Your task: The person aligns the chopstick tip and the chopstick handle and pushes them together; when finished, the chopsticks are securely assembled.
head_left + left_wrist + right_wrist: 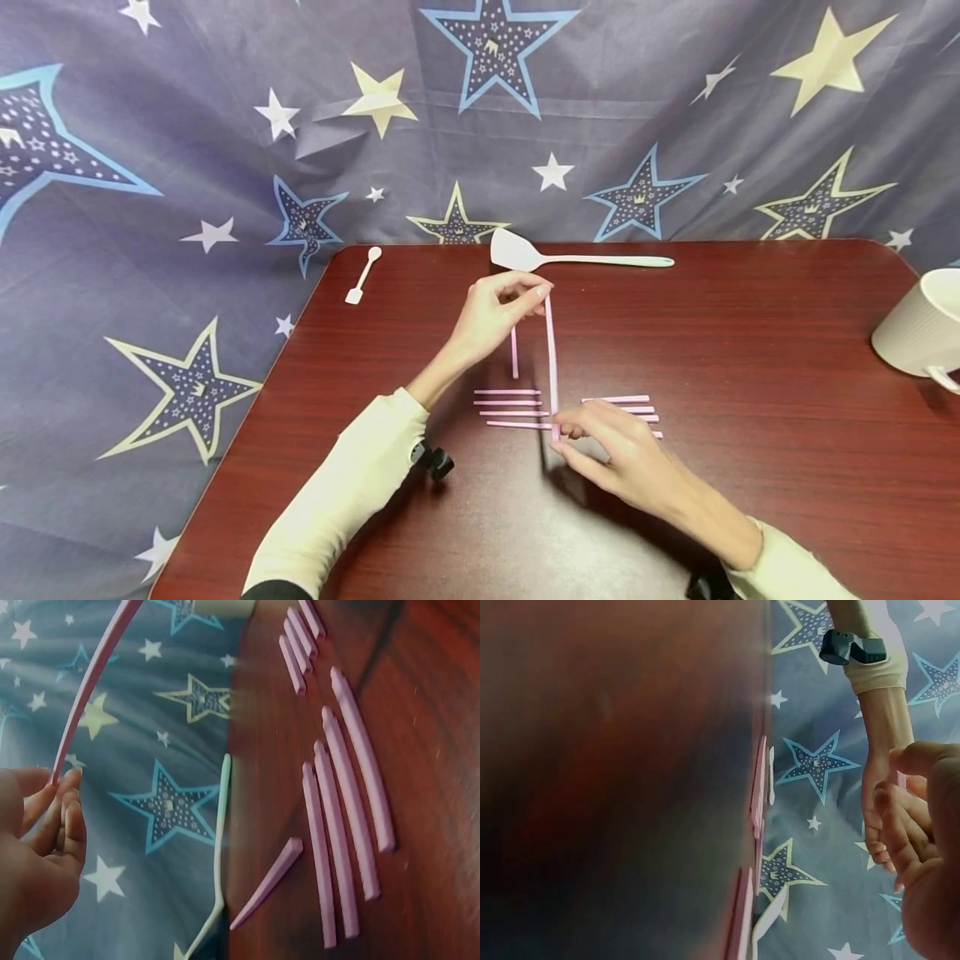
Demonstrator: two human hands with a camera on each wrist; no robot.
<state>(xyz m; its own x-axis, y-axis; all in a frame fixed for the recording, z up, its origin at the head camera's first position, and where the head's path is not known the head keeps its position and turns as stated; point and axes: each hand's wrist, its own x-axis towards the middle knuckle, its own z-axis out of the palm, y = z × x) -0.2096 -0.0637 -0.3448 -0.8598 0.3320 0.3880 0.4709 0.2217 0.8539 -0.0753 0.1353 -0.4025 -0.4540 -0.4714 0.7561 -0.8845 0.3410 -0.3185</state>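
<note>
My left hand [489, 319] pinches the far end of a long, thin pink stick [552, 358] between thumb and fingertips. My right hand [626, 454] pinches the same stick at its near end. In the left wrist view the held stick [86, 686] bends slightly and is raised off the table. Under my left hand lies a shorter pink stick [514, 354], pointing away from me. Several pink sticks [510, 403] lie in a row to the left of the held one. Another group of pink sticks [617, 399] lies to the right, partly hidden by my right hand.
A spatula [600, 260] with a white head and pale green handle lies along the back edge of the brown table [750, 375]. At the back left is a small white scoop-like tool [363, 277]. A white mug [918, 325] stands at the right. A starry cloth [225, 167] hangs behind.
</note>
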